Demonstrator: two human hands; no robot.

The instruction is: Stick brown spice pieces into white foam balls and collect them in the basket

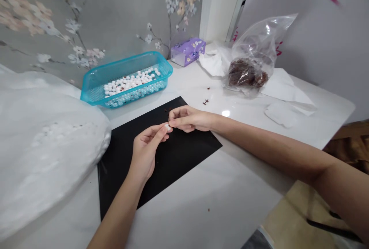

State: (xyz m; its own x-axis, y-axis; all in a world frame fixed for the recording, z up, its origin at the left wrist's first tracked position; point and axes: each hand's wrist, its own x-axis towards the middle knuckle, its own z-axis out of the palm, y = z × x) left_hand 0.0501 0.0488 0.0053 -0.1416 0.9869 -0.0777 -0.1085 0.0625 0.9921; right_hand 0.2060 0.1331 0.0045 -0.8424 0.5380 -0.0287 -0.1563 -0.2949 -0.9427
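Inward: left hand [146, 150], right hand [193, 119] meeting at white piece [167, 126].

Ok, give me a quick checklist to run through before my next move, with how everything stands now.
1. White piece gripped in the left hand: ok, pinched by thumb and fingers.
2. Right hand beside the piece: ok; whether it holds anything, cannot tell.
3. Hands over the black mat: ok.
4. Blue basket upright: ok, white pieces inside.
5. Table free of brown bits: not ok.
6. Clear bag sealed: cannot tell.
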